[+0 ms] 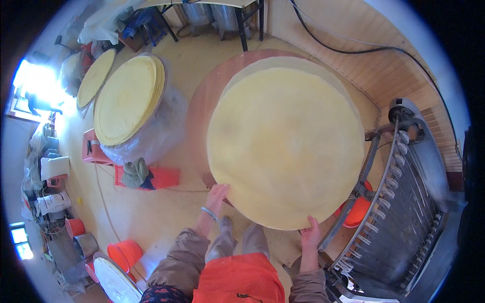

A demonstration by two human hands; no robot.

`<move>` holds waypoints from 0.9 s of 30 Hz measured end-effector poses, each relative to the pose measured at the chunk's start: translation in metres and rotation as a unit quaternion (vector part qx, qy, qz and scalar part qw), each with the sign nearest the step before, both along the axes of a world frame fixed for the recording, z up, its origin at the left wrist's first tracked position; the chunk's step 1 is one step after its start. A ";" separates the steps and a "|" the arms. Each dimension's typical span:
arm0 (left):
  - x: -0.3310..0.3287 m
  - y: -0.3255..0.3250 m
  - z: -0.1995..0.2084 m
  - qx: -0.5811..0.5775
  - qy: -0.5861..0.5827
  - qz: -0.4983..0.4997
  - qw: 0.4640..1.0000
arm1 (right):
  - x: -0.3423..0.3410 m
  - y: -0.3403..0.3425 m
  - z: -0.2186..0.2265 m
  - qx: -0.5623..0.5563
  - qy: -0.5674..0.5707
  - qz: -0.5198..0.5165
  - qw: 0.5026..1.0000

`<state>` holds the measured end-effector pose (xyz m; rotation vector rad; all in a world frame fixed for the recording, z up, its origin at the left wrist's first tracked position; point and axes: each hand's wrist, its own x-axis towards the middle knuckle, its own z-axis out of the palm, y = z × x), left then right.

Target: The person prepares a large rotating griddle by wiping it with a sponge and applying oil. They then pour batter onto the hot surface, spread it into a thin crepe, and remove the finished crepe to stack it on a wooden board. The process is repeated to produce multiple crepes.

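A large, thin, round, pale-yellow pancake (285, 146) spreads out in front of me, covering most of a reddish-brown round table (199, 116). Behind its far edge shows a paler round sheet (288, 61). My left hand (217, 198) pinches the near-left rim of the pancake, and a bracelet circles that wrist. At the near-right rim, my right hand (310, 233) has its thumb on top and its other fingers mostly hidden beneath. The near edge overhangs the floor in front of my red apron (240, 280).
A stack of similar pancakes (126, 101) stands at the left on a plastic-wrapped support. Near it lies a red crate (164, 178) with cloths. A metal machine (399, 202) with a row of rollers stands close on the right, beside a red basin (357, 212). Red buckets (125, 253) sit lower left.
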<state>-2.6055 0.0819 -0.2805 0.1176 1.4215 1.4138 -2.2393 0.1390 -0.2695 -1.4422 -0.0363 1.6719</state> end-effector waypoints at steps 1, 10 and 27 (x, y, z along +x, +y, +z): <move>-0.006 0.005 -0.001 0.006 0.063 -0.028 0.998 | -0.004 -0.001 0.001 0.007 0.005 -0.001 1.000; -0.063 0.129 0.010 -0.038 0.163 -0.153 0.974 | -0.050 0.044 -0.008 0.057 0.047 -0.020 0.997; -0.073 0.145 -0.010 -0.018 0.113 -0.015 0.993 | -0.081 0.035 -0.007 -0.026 0.001 0.011 1.000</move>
